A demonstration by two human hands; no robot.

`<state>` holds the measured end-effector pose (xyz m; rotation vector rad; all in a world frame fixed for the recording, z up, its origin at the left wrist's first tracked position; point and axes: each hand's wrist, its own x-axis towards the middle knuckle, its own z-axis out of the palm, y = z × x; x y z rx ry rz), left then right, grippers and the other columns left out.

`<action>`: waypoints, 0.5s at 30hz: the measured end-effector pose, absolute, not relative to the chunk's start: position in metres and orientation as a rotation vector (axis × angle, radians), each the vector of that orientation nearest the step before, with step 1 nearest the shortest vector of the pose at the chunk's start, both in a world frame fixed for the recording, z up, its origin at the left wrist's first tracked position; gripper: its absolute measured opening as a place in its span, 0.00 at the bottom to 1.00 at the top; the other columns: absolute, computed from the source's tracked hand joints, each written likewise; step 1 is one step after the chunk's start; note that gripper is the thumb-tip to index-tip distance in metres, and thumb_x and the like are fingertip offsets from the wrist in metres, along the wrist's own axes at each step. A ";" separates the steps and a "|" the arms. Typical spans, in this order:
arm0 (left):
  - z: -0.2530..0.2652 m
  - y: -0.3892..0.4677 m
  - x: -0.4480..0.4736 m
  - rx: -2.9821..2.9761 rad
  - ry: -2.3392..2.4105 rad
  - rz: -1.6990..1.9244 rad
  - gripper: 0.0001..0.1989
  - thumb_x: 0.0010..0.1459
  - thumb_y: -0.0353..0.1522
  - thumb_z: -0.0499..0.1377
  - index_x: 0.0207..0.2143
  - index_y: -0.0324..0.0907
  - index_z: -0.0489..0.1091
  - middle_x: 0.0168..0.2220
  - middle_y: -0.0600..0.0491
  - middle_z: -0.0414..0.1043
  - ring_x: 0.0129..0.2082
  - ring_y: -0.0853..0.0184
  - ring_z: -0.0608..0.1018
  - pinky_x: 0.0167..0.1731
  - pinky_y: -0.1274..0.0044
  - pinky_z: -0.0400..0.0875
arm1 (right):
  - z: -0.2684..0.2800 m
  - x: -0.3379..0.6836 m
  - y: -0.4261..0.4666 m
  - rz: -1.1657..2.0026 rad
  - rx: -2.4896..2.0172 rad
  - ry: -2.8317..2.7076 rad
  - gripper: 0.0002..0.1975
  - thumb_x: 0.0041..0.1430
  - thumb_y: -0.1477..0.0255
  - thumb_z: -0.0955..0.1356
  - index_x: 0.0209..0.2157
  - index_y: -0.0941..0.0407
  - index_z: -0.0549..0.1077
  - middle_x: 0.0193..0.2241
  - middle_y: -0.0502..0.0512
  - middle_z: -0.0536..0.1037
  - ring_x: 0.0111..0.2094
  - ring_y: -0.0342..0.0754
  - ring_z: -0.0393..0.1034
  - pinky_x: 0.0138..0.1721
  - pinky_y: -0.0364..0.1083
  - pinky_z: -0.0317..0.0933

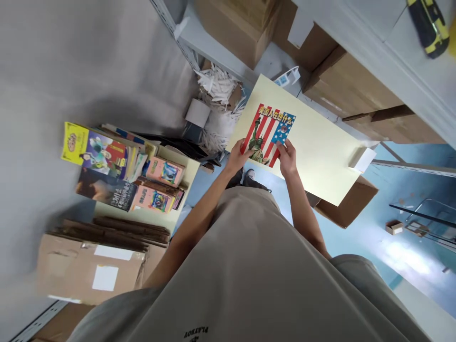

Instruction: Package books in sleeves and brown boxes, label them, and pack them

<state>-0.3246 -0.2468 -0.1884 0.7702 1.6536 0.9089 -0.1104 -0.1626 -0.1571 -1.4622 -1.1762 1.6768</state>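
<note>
A book (pixel 265 135) with red and white stripes, a blue starry patch and a statue on its cover is in both my hands. My left hand (pixel 238 156) grips its lower left edge, the thumb lying over the cover. At the lower right edge my right hand (pixel 287 156) holds it, thumb also on top. The book is over a pale yellow table (pixel 317 152); whether it touches the surface I cannot tell. A small white box (pixel 362 159) stands near the table's right end.
Stacked books (pixel 107 156) fill a second pale table at left, beside folded cardboard (pixel 92 266). Shredded paper (pixel 219 85) lies beyond my left hand. Shelves behind hold cardboard boxes (pixel 352 85) and a yellow-black cutter (pixel 429 26). An open carton (pixel 347 202) stands below the table's right side.
</note>
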 end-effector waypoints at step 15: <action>-0.272 -0.176 -0.363 0.726 1.520 0.804 0.25 0.69 0.26 0.62 0.66 0.39 0.80 0.72 0.35 0.82 0.69 0.47 0.86 0.66 0.60 0.84 | -0.217 -0.124 -0.070 1.282 -2.129 -1.272 0.20 0.57 0.56 0.77 0.47 0.52 0.82 0.57 0.67 0.91 0.63 0.65 0.85 0.68 0.65 0.78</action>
